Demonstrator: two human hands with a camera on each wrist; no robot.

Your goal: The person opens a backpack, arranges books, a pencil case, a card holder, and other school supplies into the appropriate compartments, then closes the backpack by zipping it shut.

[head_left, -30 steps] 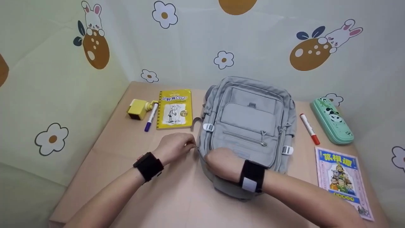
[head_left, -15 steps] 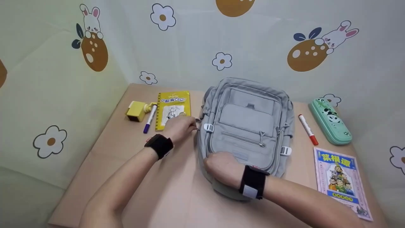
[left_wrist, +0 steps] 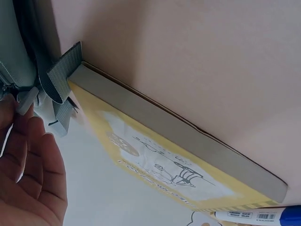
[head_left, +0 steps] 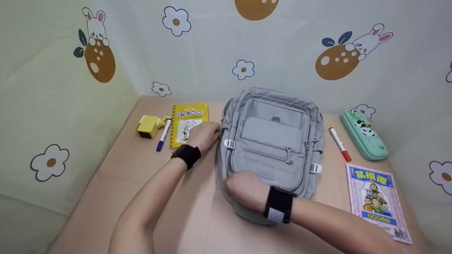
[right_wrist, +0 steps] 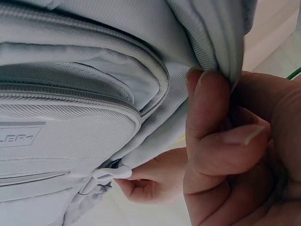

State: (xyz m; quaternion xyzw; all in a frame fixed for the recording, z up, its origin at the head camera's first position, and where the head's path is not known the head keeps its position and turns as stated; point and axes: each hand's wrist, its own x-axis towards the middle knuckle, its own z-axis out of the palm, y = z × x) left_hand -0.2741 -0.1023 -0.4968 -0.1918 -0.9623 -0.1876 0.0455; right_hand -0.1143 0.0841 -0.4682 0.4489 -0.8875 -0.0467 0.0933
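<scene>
Right hand [head_left: 243, 188] pinches the grey fabric backpack's [head_left: 273, 137] lower edge while left hand [head_left: 204, 135] grips its side zipper pull

Soft, even light fills the head view, with only faint shadows on the bench [head_left: 197, 211]. Both wrist views are bright but slightly soft (the close fingers [right_wrist: 211, 122] especially), edges mildly bowed.

The backpack [head_left: 272, 141] lay between my hands, the book [head_left: 187, 123] and marker [head_left: 163, 135] to its left, pencil case [head_left: 363, 134] to its right.
</scene>
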